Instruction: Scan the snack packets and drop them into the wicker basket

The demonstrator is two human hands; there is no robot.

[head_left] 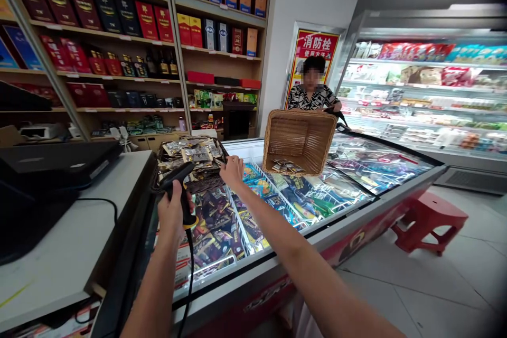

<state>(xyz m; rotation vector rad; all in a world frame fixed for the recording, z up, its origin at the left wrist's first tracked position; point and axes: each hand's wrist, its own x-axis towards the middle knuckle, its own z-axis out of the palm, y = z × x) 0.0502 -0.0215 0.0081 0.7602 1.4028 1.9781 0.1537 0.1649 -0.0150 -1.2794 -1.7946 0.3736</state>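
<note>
My left hand [171,212] is wrapped round the handle of a black barcode scanner [179,175], which has a yellow ring at its base and a cable hanging down. The scanner's head is beside a dark wicker basket [208,185] heaped with small foil packets [194,152]. At that basket's right edge, my right hand [233,171] has its fingers curled over the rim. Both hands are above the glass-topped freezer [317,243]. Farther back, a tan wicker basket [295,137] is tipped toward me, with several small packets [285,166] inside.
A person [312,90] stands behind the tan basket. On my left is a white counter [59,237] carrying a black device [51,169]. Shelves of boxes [152,24] line the back. A lit refrigerated display [420,84] and a red stool [431,219] are on the right.
</note>
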